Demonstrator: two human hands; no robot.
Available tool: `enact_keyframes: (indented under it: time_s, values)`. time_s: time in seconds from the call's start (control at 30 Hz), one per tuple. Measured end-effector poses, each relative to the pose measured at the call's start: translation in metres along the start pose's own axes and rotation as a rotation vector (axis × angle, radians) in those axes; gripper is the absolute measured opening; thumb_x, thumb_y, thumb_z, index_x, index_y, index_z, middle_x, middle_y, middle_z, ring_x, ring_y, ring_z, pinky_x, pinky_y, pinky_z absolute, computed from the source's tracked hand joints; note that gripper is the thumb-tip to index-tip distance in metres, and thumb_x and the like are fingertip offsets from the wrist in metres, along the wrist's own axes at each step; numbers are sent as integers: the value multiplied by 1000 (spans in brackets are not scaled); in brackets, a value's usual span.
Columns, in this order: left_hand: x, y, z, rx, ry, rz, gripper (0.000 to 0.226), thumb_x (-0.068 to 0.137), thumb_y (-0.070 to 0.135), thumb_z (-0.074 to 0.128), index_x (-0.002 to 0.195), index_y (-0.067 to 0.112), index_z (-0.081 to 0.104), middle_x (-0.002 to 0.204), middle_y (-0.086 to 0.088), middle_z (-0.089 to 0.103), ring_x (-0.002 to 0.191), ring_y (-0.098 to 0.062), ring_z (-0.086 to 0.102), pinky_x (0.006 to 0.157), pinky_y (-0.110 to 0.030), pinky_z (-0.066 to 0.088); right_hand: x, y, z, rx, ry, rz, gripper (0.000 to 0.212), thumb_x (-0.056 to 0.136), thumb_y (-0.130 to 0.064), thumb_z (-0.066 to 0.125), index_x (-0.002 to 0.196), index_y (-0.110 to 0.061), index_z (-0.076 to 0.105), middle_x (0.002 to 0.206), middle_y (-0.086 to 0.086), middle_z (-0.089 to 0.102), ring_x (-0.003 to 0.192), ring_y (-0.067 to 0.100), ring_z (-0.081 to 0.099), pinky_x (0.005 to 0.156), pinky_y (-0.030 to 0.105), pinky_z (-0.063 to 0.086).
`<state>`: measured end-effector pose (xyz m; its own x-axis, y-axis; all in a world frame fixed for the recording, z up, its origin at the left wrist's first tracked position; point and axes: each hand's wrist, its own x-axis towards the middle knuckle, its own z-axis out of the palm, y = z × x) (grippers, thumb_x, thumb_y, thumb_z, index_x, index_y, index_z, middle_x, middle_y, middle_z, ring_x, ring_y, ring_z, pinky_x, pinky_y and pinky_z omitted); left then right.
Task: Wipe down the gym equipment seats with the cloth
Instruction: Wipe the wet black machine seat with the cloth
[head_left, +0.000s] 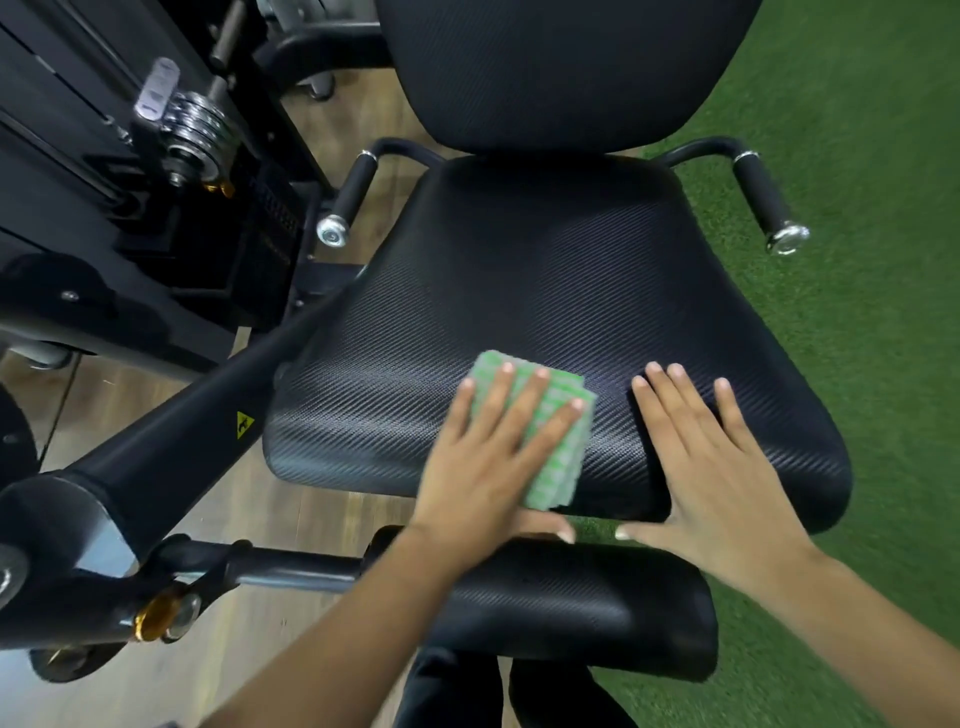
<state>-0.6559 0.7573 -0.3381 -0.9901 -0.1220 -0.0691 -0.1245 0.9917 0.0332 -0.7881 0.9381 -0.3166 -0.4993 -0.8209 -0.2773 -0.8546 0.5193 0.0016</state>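
We press our left hand (485, 457) flat on the green and white cloth (550, 431), fingers spread wide. The cloth lies on the black seat (545, 291), near its front edge. Our right hand (711, 467) lies flat and open on the bare seat just beside the cloth, holding nothing. Both arms reach over a black pad (582, 613) in front.
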Motion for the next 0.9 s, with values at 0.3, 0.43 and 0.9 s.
enact_keyframes:
  time_s: [0.3,0.43,0.9]
  values:
    - [-7,-18,1,-38,80,4,115,54,89,56,147,27,27,154,-9,31,142,-33,27,113,-53,21,-2,2,1,-8,-22,15,140,42,-68,81,146,5,26,155,21,24,145,33,20,116,54,15]
    - [-41,-82,1,-62,94,-155,113,56,92,50,145,23,33,152,-9,34,142,-31,27,112,-54,23,-2,3,0,-12,-40,7,140,42,-69,80,147,5,25,155,21,24,144,33,21,115,54,16]
    - [39,12,-11,-199,30,-209,60,94,55,27,147,29,34,154,-7,32,143,-30,24,115,-52,18,8,18,-3,330,157,99,81,95,-62,20,152,-4,17,160,10,11,149,18,0,120,42,7]
